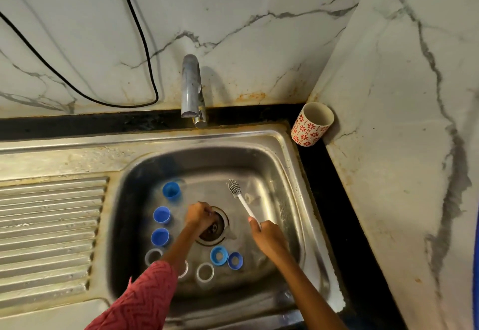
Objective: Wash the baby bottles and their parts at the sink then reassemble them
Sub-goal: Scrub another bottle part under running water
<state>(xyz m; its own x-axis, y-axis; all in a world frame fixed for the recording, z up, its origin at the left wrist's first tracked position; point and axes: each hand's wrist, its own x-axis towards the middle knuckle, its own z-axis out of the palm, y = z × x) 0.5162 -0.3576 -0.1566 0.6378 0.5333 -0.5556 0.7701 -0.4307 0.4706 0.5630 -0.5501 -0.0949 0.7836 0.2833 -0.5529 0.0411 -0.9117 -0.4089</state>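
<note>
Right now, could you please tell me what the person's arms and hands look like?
The left arm wears a red sleeve with a darker zigzag pattern, ending short of the wrist. The right arm is bare, with no sleeve showing. Neither the left hand nor the right hand wears gloves.

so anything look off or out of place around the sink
Mostly wear: rust-coloured stains on the wall behind the tap and along the sink rim. A black cable hangs down the wall near the tap. No water is running.
</note>
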